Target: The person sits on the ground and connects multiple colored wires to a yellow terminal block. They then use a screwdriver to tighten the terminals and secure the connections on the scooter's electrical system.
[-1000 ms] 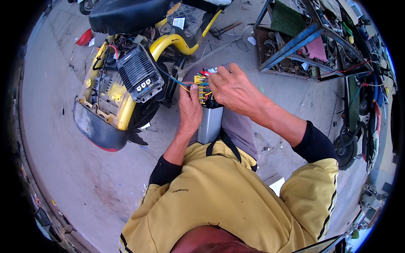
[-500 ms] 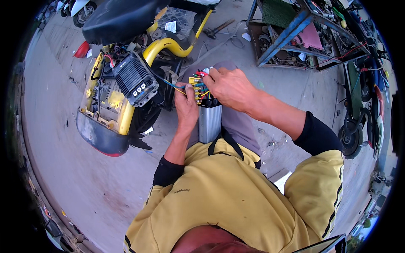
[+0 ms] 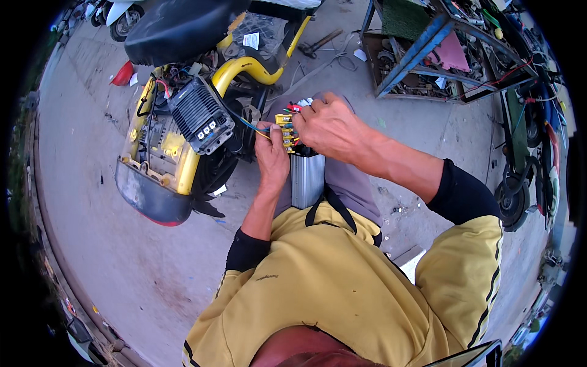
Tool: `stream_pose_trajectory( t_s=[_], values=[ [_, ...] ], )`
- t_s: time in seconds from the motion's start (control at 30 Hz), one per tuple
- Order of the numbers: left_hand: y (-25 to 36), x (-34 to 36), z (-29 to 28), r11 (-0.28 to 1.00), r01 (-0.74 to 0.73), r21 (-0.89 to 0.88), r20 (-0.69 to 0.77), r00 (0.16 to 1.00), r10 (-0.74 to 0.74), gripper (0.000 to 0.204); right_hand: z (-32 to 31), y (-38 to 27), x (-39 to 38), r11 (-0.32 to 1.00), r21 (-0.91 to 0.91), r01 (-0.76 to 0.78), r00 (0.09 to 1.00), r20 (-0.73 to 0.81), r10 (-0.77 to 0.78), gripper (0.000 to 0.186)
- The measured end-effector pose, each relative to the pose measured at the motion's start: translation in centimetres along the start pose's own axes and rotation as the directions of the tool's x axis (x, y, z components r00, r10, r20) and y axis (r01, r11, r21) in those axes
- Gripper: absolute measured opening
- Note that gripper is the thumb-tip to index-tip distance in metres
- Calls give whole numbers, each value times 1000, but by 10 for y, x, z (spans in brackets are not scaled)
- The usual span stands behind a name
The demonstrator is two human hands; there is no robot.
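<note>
A silver finned metal box (image 3: pixel 307 181) stands between my thighs, with a yellow terminal block (image 3: pixel 284 120) and coloured wires at its far end. My left hand (image 3: pixel 273 156) is closed on the block's left side, thumb against it. Thin blue and yellow wires (image 3: pixel 252 126) run from there toward the vehicle at the left. My right hand (image 3: pixel 333 125) is bent over the block's right side, its fingers pinched together. What they pinch is hidden behind them. Just beyond the fingertips shows a small red connector (image 3: pixel 295 108) with white ones beside it.
At the left stands a partly stripped yellow vehicle (image 3: pixel 191 168) with a black finned controller (image 3: pixel 200 110) on it and a black seat (image 3: pixel 183 30) behind. A hammer (image 3: pixel 321 43) lies on the floor ahead. A blue metal rack (image 3: pixel 413 55) of parts is at the far right.
My right fingers have moved slightly down and left, covering more of the wires at the terminal block. My left hand keeps its hold. The whole view has shifted a little.
</note>
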State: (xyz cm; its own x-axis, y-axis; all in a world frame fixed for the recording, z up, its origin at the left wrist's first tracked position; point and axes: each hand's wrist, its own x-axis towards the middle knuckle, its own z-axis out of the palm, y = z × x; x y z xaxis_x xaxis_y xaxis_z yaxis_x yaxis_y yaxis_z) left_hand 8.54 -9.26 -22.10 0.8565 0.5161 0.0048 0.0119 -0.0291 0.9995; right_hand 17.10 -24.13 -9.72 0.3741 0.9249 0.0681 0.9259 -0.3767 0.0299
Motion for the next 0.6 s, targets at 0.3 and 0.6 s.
stream_pose_trajectory(
  t_s=[0.3, 0.6],
  values=[
    [1, 1, 0, 994, -51, 101, -5, 999, 52, 20, -1, -1, -2, 992, 87, -86, 995, -37, 90, 21],
    [8, -2, 1, 988, -88, 128, -33, 995, 93, 23, -6, 2, 4, 1000, 18, -21, 1000, 18, 21, 15]
  ],
)
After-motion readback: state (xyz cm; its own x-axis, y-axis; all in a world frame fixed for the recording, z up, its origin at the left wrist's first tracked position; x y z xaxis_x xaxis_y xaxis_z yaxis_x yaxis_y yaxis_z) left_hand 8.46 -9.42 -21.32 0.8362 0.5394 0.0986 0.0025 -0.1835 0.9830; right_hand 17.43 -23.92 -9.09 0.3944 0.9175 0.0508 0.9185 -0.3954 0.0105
